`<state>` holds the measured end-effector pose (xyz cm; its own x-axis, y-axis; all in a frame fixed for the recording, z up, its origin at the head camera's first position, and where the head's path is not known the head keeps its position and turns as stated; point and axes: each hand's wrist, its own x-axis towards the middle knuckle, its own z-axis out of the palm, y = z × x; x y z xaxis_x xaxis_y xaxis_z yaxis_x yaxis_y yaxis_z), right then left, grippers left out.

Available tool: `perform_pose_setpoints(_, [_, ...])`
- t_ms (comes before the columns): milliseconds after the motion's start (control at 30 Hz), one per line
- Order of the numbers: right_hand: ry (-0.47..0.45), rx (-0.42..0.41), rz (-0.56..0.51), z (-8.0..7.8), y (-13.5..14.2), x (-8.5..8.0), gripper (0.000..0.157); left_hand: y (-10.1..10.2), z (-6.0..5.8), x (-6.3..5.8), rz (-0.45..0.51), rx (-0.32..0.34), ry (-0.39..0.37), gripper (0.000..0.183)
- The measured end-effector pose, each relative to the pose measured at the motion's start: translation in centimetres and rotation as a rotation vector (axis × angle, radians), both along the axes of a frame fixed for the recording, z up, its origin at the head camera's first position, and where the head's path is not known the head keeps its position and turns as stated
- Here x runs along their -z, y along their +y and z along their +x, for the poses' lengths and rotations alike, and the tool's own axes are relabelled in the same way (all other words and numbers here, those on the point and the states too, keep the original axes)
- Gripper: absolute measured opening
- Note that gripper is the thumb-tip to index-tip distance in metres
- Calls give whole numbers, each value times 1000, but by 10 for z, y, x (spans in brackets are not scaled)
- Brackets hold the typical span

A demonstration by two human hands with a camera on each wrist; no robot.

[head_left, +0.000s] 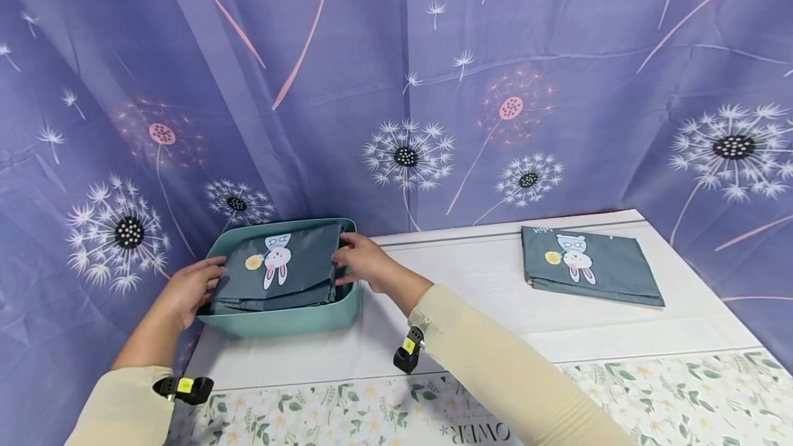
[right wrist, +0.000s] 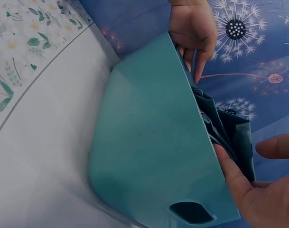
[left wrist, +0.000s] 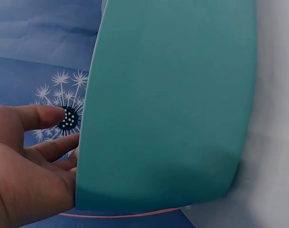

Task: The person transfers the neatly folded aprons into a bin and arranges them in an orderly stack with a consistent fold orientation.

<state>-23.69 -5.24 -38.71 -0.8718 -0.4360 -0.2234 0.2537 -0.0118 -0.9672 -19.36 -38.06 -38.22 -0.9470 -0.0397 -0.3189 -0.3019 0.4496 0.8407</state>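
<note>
A folded dark grey cloth (head_left: 248, 281) with a rabbit print lies in the green plastic bin (head_left: 279, 325), its top face level with the rim or slightly above. My left hand (head_left: 188, 289) is at the bin's left end, fingers reaching over the rim to the cloth's edge. At the opposite end my right hand (head_left: 364, 261) touches the cloth's right edge with extended fingers. In the right wrist view, a finger of the right hand (right wrist: 272, 199) dips inside the rim beside the bunched cloth (right wrist: 225, 128). The left wrist view hides the left fingertips behind the bin wall (left wrist: 168, 104).
A second folded dark cloth (head_left: 610, 270) with the same rabbit print lies on the right of the white table (head_left: 446, 294). A floral cover (head_left: 694, 398) runs along the front edge. Purple dandelion-print curtains (head_left: 347, 122) stand right behind the bin and at both sides.
</note>
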Motion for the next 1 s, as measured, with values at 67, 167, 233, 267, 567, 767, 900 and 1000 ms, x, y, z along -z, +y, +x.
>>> perform_pose_setpoints(67, [-2,-1,4,0,0,0,66,1,0,0,-2,0,-3,63])
perform_pose_setpoints(167, [-3,-3,5,0,0,1,66,2,0,1,0,-2,-5,63])
perform_pose_setpoints(233, [-3,-5,3,0,0,1,66,2,0,1,-2,-2,-9,63])
perform_pose_setpoints(267, [-3,-7,2,0,0,2,66,3,0,0,-3,-2,-12,63])
perform_pose_setpoints(567, [-13,-26,24,-1,-1,3,65,5,1,-4,19,-8,-48,63])
perform_pose_setpoints(767, [-1,-47,92,2,-3,-3,63,4,1,-4,-3,6,-54,63])
perform_pose_setpoints(900, [29,-49,135,4,-6,-5,63,5,1,-5,-13,2,-56,63])
perform_pose_setpoints(1000, [18,-49,117,5,-4,-6,63,5,0,-4,-4,4,-54,63])
